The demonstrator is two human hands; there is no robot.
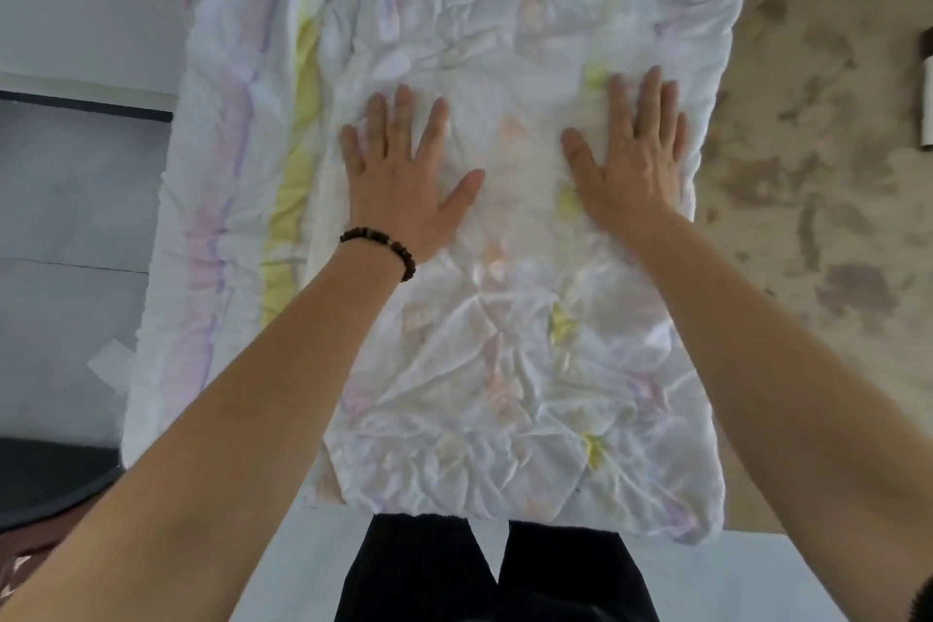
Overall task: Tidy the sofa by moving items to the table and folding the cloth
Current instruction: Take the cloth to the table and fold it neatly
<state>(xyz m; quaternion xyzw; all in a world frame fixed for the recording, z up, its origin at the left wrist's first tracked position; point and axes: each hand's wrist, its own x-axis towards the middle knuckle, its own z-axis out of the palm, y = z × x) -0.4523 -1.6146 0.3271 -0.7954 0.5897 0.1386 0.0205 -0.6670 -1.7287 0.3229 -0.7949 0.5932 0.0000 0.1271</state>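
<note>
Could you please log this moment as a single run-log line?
phase: cloth folding | left hand: flat on cloth | right hand: flat on cloth | cloth: one layer folded over, wrinkled

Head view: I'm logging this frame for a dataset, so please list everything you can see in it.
cloth: one, white with pink, purple and yellow stripes, wrinkled, spread across the middle
brown mottled surface: one, brown, right of the cloth
grey surface: one, grey, left of the cloth
edge object: one, dark and pale, far right, cut off, unidentifiable
bracelet: one, dark beads, left wrist
trousers: one pair, black, bottom centre
left hand: one, flat on the cloth, fingers straight
right hand: one, flat on the cloth, fingers straight
</note>
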